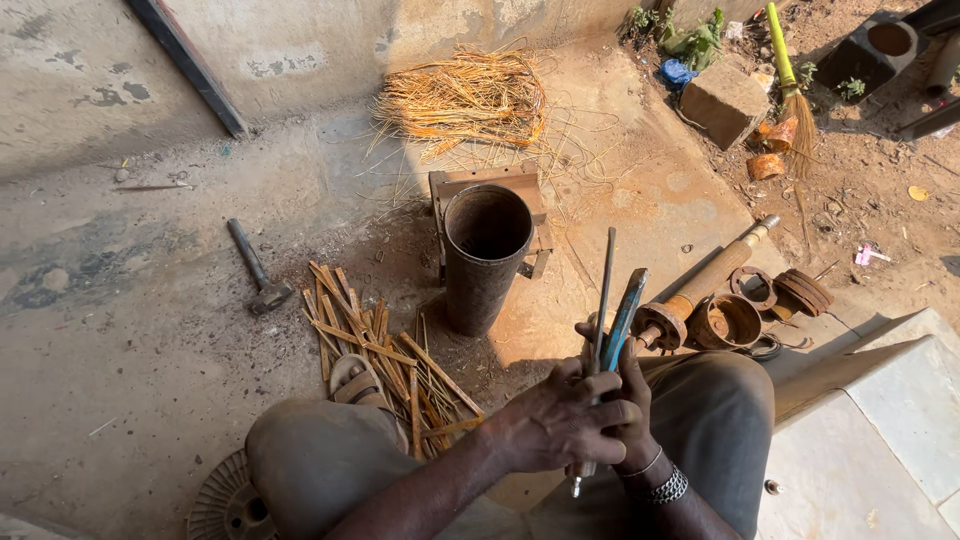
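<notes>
The left hand (pixel 560 425) is closed around the lower end of a thin dark metal rod (pixel 604 300) held upright over the person's lap. The right hand (pixel 628 400), just behind and touching it, grips a flat blue-handled metal tool (pixel 625 318) lying along the rod. The step in hand looks like working the rod's shaft; the next stroke seems to call for a steady left grip. Ahead on the concrete floor (pixel 150 320) stands a rusty dark metal cylinder (pixel 485 260), with split bamboo strips (pixel 375 350) to its left and a hammer (pixel 258 270) beyond.
</notes>
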